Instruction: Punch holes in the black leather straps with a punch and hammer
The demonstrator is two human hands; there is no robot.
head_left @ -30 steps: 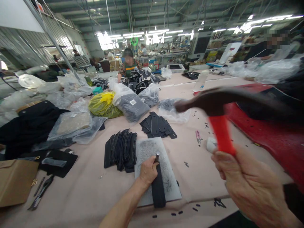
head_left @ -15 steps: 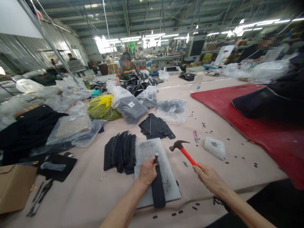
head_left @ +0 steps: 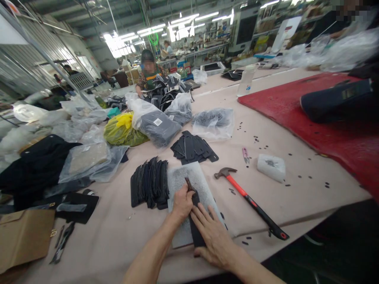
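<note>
My left hand [head_left: 182,202] is closed around a short metal punch [head_left: 188,183], which leans to the left over the upper end of a black strip [head_left: 195,232]. My right hand [head_left: 214,238] lies on the strip's lower part, fingers stretched out and holding no tool. Under the strip is a pale, speckled board [head_left: 185,169]. A claw hammer [head_left: 241,190] with a red and black handle rests on the table to the right of the board. The punch's working tip is hidden by my left hand.
A row of stacked black pieces [head_left: 149,183] stands left of the board, with a fanned pile [head_left: 192,148] behind it. Pink thread snips [head_left: 245,156] and a wrapped white block [head_left: 271,167] lie to the right. Small black offcuts are scattered about. Another person [head_left: 151,73] sits across the table.
My right hand has let go of the hammer, now lying on the table, and has moved left onto the strip. The punch has gone from upright to tilted in my left hand.
</note>
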